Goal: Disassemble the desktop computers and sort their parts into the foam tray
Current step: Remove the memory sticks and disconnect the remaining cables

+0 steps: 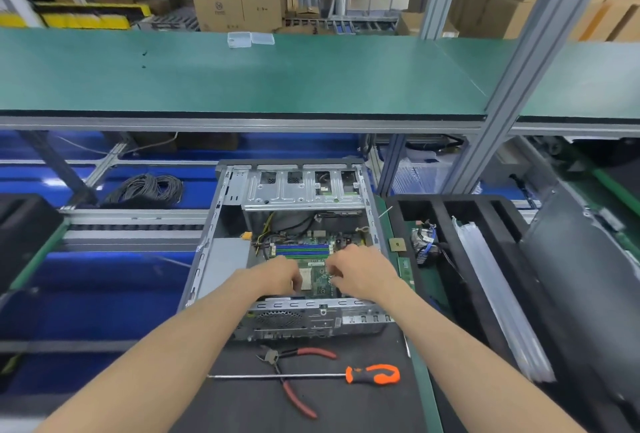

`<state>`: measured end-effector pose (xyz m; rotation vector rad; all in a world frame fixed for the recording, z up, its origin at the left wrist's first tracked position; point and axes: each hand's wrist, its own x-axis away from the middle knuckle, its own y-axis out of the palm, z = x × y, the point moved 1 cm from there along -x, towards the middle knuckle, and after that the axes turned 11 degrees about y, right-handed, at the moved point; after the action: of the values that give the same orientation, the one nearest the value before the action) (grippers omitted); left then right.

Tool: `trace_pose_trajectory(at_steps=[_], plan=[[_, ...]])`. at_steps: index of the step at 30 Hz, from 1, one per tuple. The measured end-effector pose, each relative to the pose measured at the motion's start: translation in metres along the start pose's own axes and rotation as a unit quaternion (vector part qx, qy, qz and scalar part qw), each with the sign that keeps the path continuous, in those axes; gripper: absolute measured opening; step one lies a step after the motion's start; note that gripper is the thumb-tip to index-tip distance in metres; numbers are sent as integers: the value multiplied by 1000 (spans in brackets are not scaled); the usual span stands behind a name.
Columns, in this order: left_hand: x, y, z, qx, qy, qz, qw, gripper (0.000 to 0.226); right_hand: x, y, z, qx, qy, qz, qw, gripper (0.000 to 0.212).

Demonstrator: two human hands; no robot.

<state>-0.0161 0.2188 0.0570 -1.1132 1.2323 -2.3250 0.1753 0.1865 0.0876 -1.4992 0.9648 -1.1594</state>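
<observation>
Lying nearest on the dark mat are a long-shafted screwdriver with an orange and black handle [373, 374], its shaft pointing left, and a pair of red-handled pliers [294, 375] crossing that shaft. Just beyond them sits the open grey metal desktop computer case [221, 224], its perforated rear panel facing the near edge. Both bare forearms reach over that panel into the case. The left hand [278, 275] and the right hand [360, 271] hover close together over the green motherboard [320, 282], fingers curled downward onto the board; whether either pinches anything is hidden by the fingers themselves. Just far of the hands lie the blue and green memory slots [302, 249], with yellow and black cables [265, 230] rising behind them, and a silver metal drive cage [301, 188] spans the far end of the case. Right of the case stands the black foam tray [446, 259] with long slots; a bundle of blue-wired parts [424, 245] sits in its near-left compartment, and clear plastic sleeves [498, 297] lie in a slot further right. A small gold square chip [397, 244] rests between case and tray. To the far left, a coil of grey cable [147, 188] lies on the blue conveyor. Beyond, a green shelf [242, 82] holds two clear plastic boxes [250, 39], with brown cardboard cartons [239, 6] stacked behind.
</observation>
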Motion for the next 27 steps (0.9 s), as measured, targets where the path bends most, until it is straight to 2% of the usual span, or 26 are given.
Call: trace_pose_trajectory(at_steps=[6, 11, 13, 16, 19, 21, 22, 23, 25, 27], plan=[[13, -10, 7, 105, -21, 118, 987, 17, 3, -1, -1, -8, -11, 12, 1000, 18], [32, -5, 24, 144, -18, 205, 968, 21, 16, -7, -5, -112, -10, 52, 992, 18], [39, 1, 33, 129, -19, 258, 957, 23, 32, -6, -8, -139, -53, 125, 981, 15], [52, 12, 46, 67, 6, 373, 925, 21, 65, 6, -12, -110, -179, 265, 941, 10], [71, 32, 65, -76, 107, 488, 863, 17, 88, 22, -14, -63, -272, 303, 911, 13], [79, 55, 77, -158, 179, 480, 844, 17, 99, 36, -13, -42, -296, 279, 913, 15], [80, 70, 82, -171, 201, 450, 853, 18, 104, 45, -12, -39, -295, 244, 923, 15], [79, 86, 85, -167, 203, 401, 878, 19, 109, 54, -11, -34, -286, 195, 937, 15], [72, 118, 88, -134, 138, 275, 942, 24, 114, 72, -7, -14, -231, 82, 969, 22], [63, 142, 86, -98, 51, 196, 974, 27, 118, 89, -4, 2, -167, -6, 986, 31]])
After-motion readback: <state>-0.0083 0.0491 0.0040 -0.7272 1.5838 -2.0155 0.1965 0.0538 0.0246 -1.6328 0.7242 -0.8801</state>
